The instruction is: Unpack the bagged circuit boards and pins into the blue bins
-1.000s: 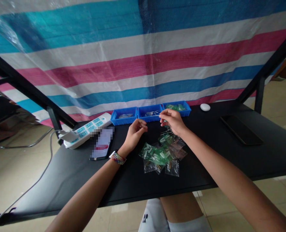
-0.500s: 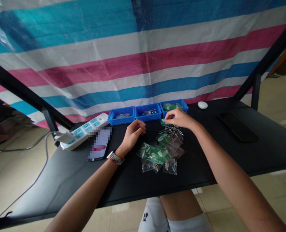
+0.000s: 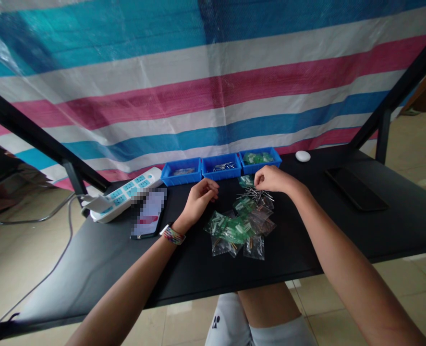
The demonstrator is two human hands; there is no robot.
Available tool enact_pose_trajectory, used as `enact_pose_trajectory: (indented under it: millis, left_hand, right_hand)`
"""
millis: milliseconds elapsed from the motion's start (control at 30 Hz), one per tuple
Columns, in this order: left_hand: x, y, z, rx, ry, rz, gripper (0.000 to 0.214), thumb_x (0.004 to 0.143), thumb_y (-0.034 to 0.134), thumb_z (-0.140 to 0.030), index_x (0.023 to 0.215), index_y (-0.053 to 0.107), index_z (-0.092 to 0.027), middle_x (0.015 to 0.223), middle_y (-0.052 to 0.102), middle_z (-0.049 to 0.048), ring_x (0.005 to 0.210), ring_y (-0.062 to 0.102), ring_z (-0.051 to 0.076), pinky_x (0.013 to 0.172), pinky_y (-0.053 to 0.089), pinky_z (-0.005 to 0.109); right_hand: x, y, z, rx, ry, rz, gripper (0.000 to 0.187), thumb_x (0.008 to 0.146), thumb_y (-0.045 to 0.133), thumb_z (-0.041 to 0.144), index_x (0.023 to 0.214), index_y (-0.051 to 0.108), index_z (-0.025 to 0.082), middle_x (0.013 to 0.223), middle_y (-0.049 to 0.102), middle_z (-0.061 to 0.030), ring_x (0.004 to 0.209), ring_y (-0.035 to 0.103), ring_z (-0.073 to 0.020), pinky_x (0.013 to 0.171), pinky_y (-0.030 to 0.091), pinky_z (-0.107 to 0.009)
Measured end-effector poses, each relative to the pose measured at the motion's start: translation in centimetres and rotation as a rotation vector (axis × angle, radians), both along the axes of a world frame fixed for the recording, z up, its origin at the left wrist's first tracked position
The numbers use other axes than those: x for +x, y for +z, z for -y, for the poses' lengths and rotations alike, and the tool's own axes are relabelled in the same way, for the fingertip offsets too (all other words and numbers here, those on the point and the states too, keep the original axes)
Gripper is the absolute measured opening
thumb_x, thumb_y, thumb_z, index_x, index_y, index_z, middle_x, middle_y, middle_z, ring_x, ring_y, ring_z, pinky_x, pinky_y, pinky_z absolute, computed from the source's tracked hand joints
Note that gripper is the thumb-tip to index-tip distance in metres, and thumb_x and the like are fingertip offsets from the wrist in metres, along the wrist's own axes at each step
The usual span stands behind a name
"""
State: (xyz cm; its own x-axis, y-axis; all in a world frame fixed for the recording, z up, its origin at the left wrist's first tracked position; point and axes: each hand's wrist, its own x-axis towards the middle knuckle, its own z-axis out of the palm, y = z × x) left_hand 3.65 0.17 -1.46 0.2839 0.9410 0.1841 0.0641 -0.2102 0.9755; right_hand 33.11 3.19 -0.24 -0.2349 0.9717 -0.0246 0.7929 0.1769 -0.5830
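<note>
My right hand is closed in a pinch at the back edge of a heap of thin metal pins; whatever its fingertips hold is too small to make out. On the other side, my left hand rests on the table with its fingers curled in, and their inside is hidden. A small green bag lies just left of my right fingertips. In front of the pins spreads a pile of green plastic bags with pale pieces inside. Clear bags with brass-coloured pieces lie along the pile's near and right sides.
Three blue bins stand in a row behind: a left bin, a middle bin with metal pins and a right bin with green bags. A power strip and phone lie left; a white case and dark phone lie right.
My right hand has moved right and slightly toward me, from the small green bag to the pins. The left hand has stayed in place, still curled.
</note>
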Motion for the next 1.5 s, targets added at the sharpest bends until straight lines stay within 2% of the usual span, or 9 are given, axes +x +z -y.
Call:
enact_pose_trajectory:
  millis: [167,333,533,667,833,1067,1200,1333,1500]
  left_hand:
    - [0.1,0.0,0.0,-0.013,-0.004,-0.009,0.015,0.079,0.069,-0.027,0.089,0.065,-0.017,0.076,0.063,0.0003,0.067,0.063,0.014,0.061,0.049,0.025]
    - [0.1,-0.1,0.0,-0.009,-0.013,-0.017,0.014,0.079,0.069,-0.026,0.09,0.066,-0.017,0.077,0.064,0.0004,0.067,0.063,0.014,0.061,0.048,0.025]
    - [0.0,-0.1,0.0,-0.019,-0.026,-0.018,0.014,0.081,0.07,-0.028,0.09,0.066,-0.018,0.078,0.064,0.0005,0.067,0.062,0.014,0.061,0.048,0.025]
    - [0.0,-0.1,0.0,-0.05,-0.042,-0.027,0.027,0.091,0.065,-0.043,0.09,0.069,-0.017,0.076,0.065,0.0029,0.067,0.063,0.015,0.062,0.049,0.026]
    - [0.0,-0.2,-0.1,-0.064,-0.071,-0.042,0.045,0.094,0.06,-0.057,0.082,0.071,-0.015,0.069,0.065,0.0049,0.064,0.061,0.017,0.06,0.047,0.028]
    - [-0.1,-0.1,-0.1,-0.045,-0.084,-0.038,0.034,0.09,0.07,-0.049,0.08,0.067,-0.016,0.067,0.064,0.0019,0.063,0.059,0.014,0.061,0.046,0.026]
    - [0.0,0.1,0.1,-0.013,-0.054,0.01,0.026,0.084,0.076,-0.04,0.085,0.066,-0.017,0.071,0.063,-0.0003,0.066,0.06,0.014,0.062,0.047,0.024]
    - [0.0,0.1,0.1,0.029,-0.019,0.028,0.025,0.083,0.079,-0.037,0.083,0.064,-0.016,0.072,0.062,-0.0006,0.066,0.059,0.013,0.061,0.047,0.023]
    - [0.0,0.2,0.2,0.057,-0.007,0.037,0.028,0.082,0.082,-0.036,0.08,0.063,-0.016,0.071,0.061,-0.0008,0.063,0.056,0.011,0.06,0.045,0.023]
  right_hand:
    - [0.5,0.0,-0.3,0.014,0.066,-0.02,0.012,0.066,0.072,0.008,0.068,0.076,0.019,0.068,0.075,-0.0025,0.066,0.068,-0.0175,0.059,0.045,-0.025]
    - [0.9,0.9,0.0,0.068,0.074,-0.103,0.011,0.065,0.071,0.01,0.071,0.073,0.019,0.073,0.075,-0.0028,0.07,0.068,-0.0179,0.062,0.046,-0.025]
    - [-1.4,2.0,1.0,0.228,0.137,-0.336,0.002,0.074,0.069,0.019,0.075,0.068,0.018,0.076,0.07,-0.0009,0.061,0.056,-0.0122,0.057,0.039,-0.025]
    - [-4.6,1.7,2.1,0.158,0.195,-0.546,0.012,0.081,0.071,0.03,0.083,0.068,0.019,0.07,0.064,0.0016,0.054,0.048,-0.0107,0.052,0.033,-0.024]
    - [-7.1,1.0,3.0,0.155,0.229,-0.637,0.011,0.081,0.073,0.029,0.084,0.068,0.019,0.065,0.06,0.0034,0.053,0.046,-0.0104,0.052,0.031,-0.025]
    - [-7.6,0.3,2.9,0.181,0.213,-0.662,0.011,0.08,0.074,0.027,0.085,0.069,0.018,0.073,0.065,0.0012,0.053,0.047,-0.0086,0.052,0.034,-0.024]
    - [-7.7,0.0,2.6,0.105,0.184,-0.793,0.028,0.077,0.076,0.029,0.102,0.066,0.019,0.092,0.07,-0.0014,0.053,0.053,-0.0076,0.051,0.041,-0.022]
    - [-7.6,0.1,2.4,0.006,0.131,-0.833,0.023,0.085,0.07,0.04,0.089,0.063,0.019,0.083,0.067,-0.0007,0.05,0.056,-0.0087,0.045,0.043,-0.021]
    - [-7.8,0.1,2.5,-0.06,0.158,-0.78,0.032,0.09,0.061,0.047,0.078,0.063,0.017,0.071,0.067,-0.0012,0.047,0.055,-0.0088,0.043,0.041,-0.02]
